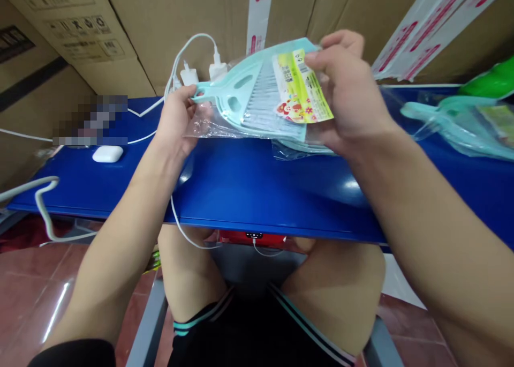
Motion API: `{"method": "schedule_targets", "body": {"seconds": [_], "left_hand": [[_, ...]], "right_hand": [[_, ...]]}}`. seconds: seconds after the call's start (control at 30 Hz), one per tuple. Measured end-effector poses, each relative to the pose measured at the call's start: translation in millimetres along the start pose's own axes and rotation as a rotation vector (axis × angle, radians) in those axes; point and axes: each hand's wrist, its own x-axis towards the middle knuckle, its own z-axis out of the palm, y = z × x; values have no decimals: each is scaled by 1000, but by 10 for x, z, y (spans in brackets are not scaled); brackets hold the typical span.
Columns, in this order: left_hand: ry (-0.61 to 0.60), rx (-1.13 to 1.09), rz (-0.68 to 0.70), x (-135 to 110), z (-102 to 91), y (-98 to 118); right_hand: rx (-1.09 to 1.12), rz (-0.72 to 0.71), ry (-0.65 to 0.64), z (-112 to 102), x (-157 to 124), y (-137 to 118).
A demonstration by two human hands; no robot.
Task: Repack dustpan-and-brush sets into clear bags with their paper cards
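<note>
The table (257, 190) is open nearside; boxes (193, 13) block behind.

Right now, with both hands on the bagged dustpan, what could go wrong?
The glossy bag might slip where the left hand grips the dustpan by its handle. The right hand, its thumb at the label's edge, might crease the label. The white cable near the left hand could snag.

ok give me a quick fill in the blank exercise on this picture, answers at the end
The right hand is at the wide end of the pale turquoise plastic dustpan; the left hand grips its ____.
The glossy flat tabletop is coloured ____.
The small white rounded case lies toward the tabletop's ____ end.

Missing words: handle; blue; left.
</note>
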Motion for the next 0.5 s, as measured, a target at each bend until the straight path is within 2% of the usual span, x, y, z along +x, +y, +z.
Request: {"method": "schedule_targets", "body": {"seconds": [0.13,0.5], "left_hand": [[3,41,-20,-23,18,5],[33,147,-22,-123,81,43]], "right_hand": [[-178,125,-146,-28,-24,-27],[-370,125,-112,-101,20,32]]}}
